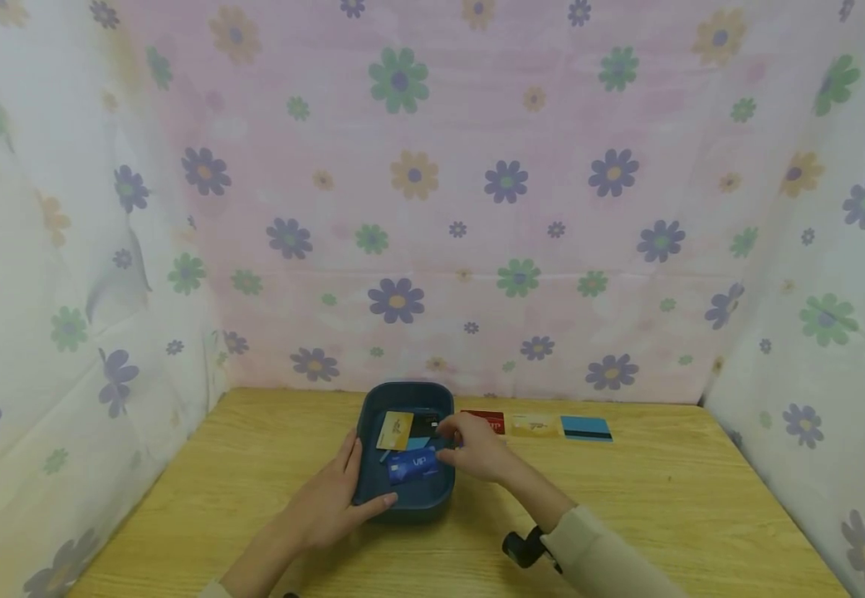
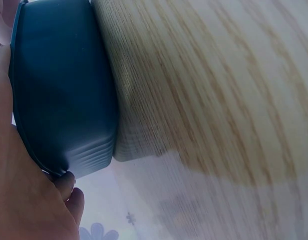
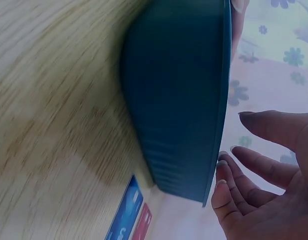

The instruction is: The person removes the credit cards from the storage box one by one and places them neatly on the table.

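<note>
A dark blue tray (image 1: 369, 492) sits on the wooden table (image 1: 664, 498) and holds several cards: a yellow card (image 1: 395, 429), a black card (image 1: 423, 425), a light blue card (image 1: 417, 443) and a blue VIP card (image 1: 412, 465). My left hand (image 1: 335, 498) clasps the tray's near left corner, fingers along the left wall and thumb over the front rim; the left wrist view shows my palm against the tray wall (image 2: 64, 95). My right hand (image 1: 473, 444) reaches over the right rim, relaxed fingers (image 3: 253, 165) spread and holding nothing, tips at the black card.
Right of the tray, a red card (image 1: 483, 421), a gold card (image 1: 533, 426) and a blue card with a black stripe (image 1: 586, 428) lie in a row. Flowered cloth (image 1: 432, 208) closes off the back and both sides. A black camera (image 1: 522, 548) sits on my right wrist.
</note>
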Tool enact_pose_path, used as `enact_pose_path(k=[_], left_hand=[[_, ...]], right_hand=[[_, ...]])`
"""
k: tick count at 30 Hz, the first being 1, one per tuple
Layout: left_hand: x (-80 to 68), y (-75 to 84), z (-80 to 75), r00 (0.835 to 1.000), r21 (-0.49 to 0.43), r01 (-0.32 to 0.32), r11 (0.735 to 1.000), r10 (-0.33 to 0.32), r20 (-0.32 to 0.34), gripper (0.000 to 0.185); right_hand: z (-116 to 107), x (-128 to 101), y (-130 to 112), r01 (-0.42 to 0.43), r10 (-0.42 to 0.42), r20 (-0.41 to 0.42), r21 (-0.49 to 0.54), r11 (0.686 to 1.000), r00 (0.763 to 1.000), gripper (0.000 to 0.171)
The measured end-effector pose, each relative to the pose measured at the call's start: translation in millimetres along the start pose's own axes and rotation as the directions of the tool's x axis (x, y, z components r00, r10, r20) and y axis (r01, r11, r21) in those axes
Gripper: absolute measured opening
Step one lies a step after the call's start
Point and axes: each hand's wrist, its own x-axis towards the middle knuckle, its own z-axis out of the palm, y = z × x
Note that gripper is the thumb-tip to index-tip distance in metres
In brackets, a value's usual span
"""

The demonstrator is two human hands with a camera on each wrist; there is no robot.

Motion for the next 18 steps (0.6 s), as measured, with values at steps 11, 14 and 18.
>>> enact_pose_path(k=[11,14,18], left_hand=[[-0.5,1.8,-2.8,1.000,-0.004,-0.007,1.000,0.007,0.013,0.116],[-0.8,1.7,-3.1,1.000,-0.014,-0.016,1.000,0.016,0.012,0.115],[-1.1,1.3,-3.5,1.000,-0.013,-0.028,1.000,0.028,0.010,0.115]], right_hand=[[25,13,-20,-0.035,0.036,0.067,-0.018,0.999,0.997,0.031],[34,18,-25,-0.039,0.045,0.084,-0.069,0.997,0.995,0.035],[48,25,-32,-0.053,0.075,0.109,-0.186,0.981,0.991,0.043]])
